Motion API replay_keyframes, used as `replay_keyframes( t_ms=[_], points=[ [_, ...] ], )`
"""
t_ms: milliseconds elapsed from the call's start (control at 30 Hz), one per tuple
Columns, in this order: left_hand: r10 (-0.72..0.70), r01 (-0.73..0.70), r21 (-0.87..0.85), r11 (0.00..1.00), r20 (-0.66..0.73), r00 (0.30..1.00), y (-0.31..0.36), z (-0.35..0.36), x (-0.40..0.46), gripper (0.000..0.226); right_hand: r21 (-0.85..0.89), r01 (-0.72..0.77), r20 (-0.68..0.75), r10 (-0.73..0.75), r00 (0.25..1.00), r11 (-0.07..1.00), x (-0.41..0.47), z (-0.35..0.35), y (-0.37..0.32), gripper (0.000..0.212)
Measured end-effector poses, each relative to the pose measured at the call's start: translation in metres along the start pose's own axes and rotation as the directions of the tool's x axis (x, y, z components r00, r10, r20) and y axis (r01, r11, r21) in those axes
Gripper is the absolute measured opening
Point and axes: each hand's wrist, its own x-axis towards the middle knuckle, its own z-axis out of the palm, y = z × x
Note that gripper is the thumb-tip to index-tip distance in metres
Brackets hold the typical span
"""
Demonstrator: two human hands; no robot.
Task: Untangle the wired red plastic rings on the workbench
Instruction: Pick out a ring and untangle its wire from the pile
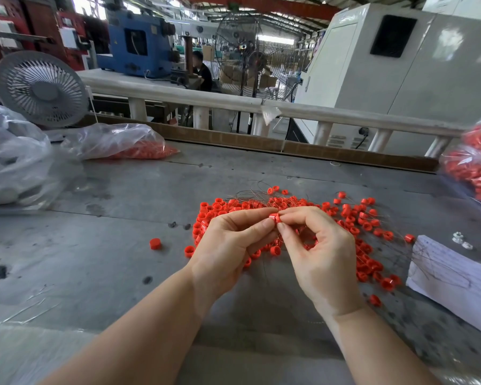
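Note:
A spread of several small red plastic rings (353, 218) tangled with thin wires lies on the grey workbench (95, 245), mid-right. Above the pile, one red ring (274, 218) is pinched between both hands. My left hand (228, 245) holds it from the left with thumb and forefinger. My right hand (320, 254) pinches it from the right, its other fingers curled. Thin wires (250, 193) stick out at the pile's far edge. Two loose rings (155, 243) lie apart to the left.
A clear bag of red rings (117, 143) lies at the back left beside crumpled plastic (11, 159) and a small fan (41, 88). More bagged rings (475, 170) sit at the right edge. A white paper sheet (453, 279) lies front right.

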Motion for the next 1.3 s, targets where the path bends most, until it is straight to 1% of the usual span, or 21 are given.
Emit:
replay_keyframes(
  t_ms=[200, 400, 500, 700, 800, 1133, 1300],
  points=[
    [0.022, -0.022, 0.019, 1.000, 0.005, 1.000, -0.0001, -0.0003, -0.0003, 0.019, -0.023, 0.028, 0.017, -0.027, 0.999, 0.999, 0.0007, -0.0008, 0.0011, 0.004],
    [0.042, -0.042, 0.053, 0.998, 0.002, 0.999, -0.0009, 0.0000, -0.0001, 0.017, -0.117, 0.084, 0.024, -0.082, 0.996, 0.990, 0.0002, -0.0012, 0.0005, 0.004],
    [0.045, -0.045, 0.060, 0.997, 0.003, 0.999, -0.0012, 0.0001, -0.0003, 0.017, -0.136, 0.094, 0.025, -0.091, 0.996, 0.986, 0.0001, -0.0012, 0.0002, 0.004],
    [0.050, -0.049, 0.041, 0.998, -0.009, 0.999, -0.0008, -0.0020, 0.0004, 0.018, -0.038, 0.038, 0.043, -0.036, 0.998, 0.999, 0.0000, -0.0004, 0.0013, 0.007],
    [0.045, -0.045, 0.040, 0.998, -0.005, 0.999, -0.0012, -0.0022, 0.0003, 0.017, -0.017, 0.028, 0.031, -0.028, 0.999, 0.999, 0.0002, -0.0004, 0.0016, 0.006],
    [0.076, -0.073, 0.085, 0.994, -0.035, 0.997, -0.0036, 0.0005, -0.0001, 0.023, -0.138, 0.038, -0.030, -0.043, 0.999, 0.990, -0.0006, 0.0029, -0.0047, 0.006],
    [0.085, -0.081, 0.084, 0.993, -0.040, 0.996, -0.0047, 0.0012, -0.0001, 0.023, -0.140, 0.006, -0.045, -0.012, 0.999, 0.990, -0.0018, 0.0043, -0.0083, 0.006]
  ],
)
